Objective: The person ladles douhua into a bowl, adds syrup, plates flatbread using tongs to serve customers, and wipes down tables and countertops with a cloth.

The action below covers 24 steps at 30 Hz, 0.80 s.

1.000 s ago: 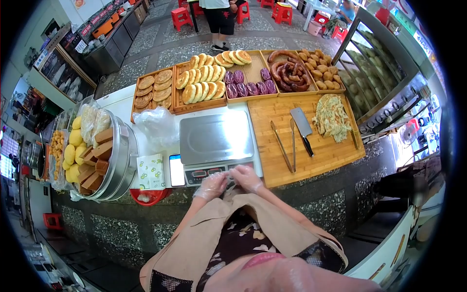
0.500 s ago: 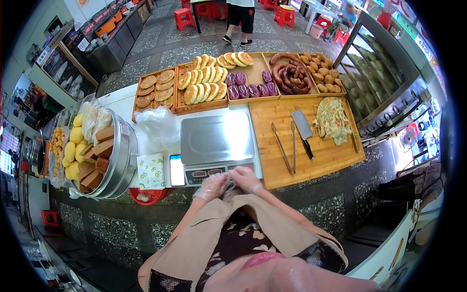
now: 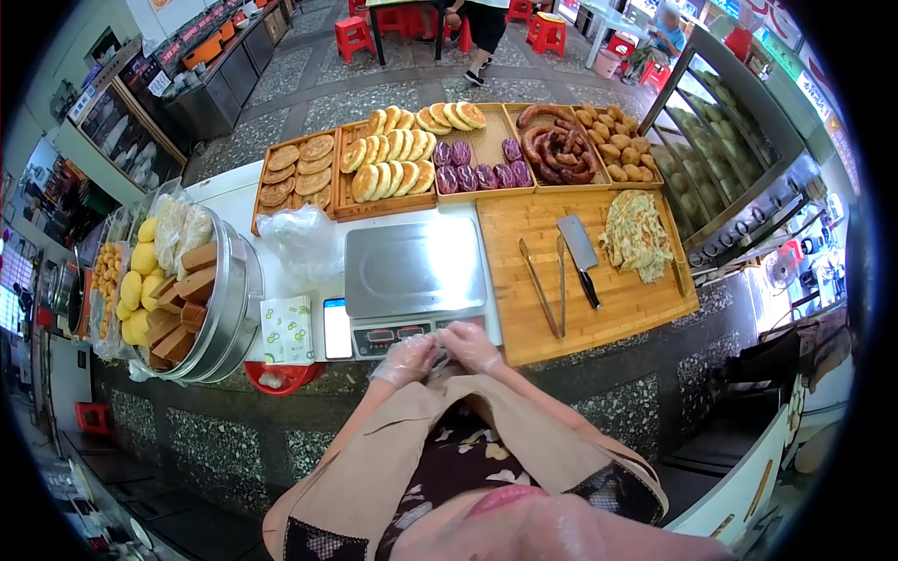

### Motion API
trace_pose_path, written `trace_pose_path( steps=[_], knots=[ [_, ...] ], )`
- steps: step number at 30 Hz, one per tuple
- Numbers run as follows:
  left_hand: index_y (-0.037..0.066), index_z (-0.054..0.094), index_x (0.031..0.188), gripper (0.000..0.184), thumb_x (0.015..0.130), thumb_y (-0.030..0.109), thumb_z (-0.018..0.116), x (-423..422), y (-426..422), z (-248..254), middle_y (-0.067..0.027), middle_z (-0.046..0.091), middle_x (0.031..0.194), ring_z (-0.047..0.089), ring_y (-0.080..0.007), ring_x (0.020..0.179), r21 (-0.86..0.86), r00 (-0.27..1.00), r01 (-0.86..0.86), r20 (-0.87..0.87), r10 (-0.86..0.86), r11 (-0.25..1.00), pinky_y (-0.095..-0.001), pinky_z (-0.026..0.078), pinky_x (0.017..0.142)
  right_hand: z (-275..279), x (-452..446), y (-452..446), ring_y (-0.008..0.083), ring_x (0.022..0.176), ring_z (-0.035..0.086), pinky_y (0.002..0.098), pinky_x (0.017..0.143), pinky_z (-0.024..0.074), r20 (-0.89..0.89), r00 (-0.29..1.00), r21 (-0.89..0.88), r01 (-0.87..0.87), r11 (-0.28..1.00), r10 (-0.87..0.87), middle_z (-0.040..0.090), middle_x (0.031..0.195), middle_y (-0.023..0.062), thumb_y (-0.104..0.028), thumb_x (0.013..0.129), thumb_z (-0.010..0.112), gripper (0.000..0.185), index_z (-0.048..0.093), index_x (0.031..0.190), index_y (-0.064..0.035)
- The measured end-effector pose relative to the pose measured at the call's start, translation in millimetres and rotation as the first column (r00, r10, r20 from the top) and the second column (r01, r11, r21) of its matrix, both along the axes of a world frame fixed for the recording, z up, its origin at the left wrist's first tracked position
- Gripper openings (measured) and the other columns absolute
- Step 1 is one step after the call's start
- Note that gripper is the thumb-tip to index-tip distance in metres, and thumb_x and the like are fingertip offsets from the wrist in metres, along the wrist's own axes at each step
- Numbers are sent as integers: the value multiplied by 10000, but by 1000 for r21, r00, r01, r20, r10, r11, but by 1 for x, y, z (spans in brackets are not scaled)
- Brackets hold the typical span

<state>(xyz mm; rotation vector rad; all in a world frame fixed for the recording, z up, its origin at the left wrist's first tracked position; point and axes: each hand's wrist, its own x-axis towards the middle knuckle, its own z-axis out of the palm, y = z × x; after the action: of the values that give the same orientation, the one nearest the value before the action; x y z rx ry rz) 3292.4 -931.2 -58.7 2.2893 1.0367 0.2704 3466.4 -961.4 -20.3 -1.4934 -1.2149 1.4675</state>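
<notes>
My left hand (image 3: 412,359) and my right hand (image 3: 470,346) wear clear plastic gloves and meet in front of my apron, fingers bent. Whatever their fingertips pinch, if anything, is too small to make out. Just beyond them stands a digital scale (image 3: 393,271) with a bare metal plate and lit red displays. Left of it lie a phone (image 3: 338,329), a patterned paper packet (image 3: 285,332) and a heap of clear plastic bags (image 3: 301,245). On the right a wooden cutting board (image 3: 510,271) carries tongs (image 3: 543,288), a cleaver (image 3: 580,245) and a shredded pancake (image 3: 639,236).
Wooden trays behind the scale hold flatbreads (image 3: 297,171), pale round cakes (image 3: 398,150), purple buns (image 3: 482,176), sausages (image 3: 561,154) and brown rolls (image 3: 615,140). A steamer (image 3: 245,290) with brown and yellow cakes stands left, a red basin (image 3: 281,376) below, a glass-fronted cabinet (image 3: 725,140) right.
The passer-by in dark shorts has stepped to the right in the background. My view has shifted slightly; my hands stay together in about the same spot.
</notes>
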Motion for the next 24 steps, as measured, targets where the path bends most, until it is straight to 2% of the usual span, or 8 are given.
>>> trace_pose_path(
  steps=[13,24],
  knots=[
    [45,500,940,180,850,199,521,-1,0,-7,-182,589,843,564,-391,786,23,1000,-17,24,16,1000,-478,448,639,-2,0,0,91,590,511,252,551,424,12,1000,-13,26,1000,-26,563,644,31,-290,854,578,290,595,782,-9],
    [49,524,1014,215,855,193,515,0,3,-1,-194,604,901,572,-388,836,-39,1000,-17,7,17,999,-464,460,690,-7,0,2,99,565,519,254,535,422,16,999,-2,49,999,-49,563,619,34,-296,852,572,298,594,773,-9]
  ],
)
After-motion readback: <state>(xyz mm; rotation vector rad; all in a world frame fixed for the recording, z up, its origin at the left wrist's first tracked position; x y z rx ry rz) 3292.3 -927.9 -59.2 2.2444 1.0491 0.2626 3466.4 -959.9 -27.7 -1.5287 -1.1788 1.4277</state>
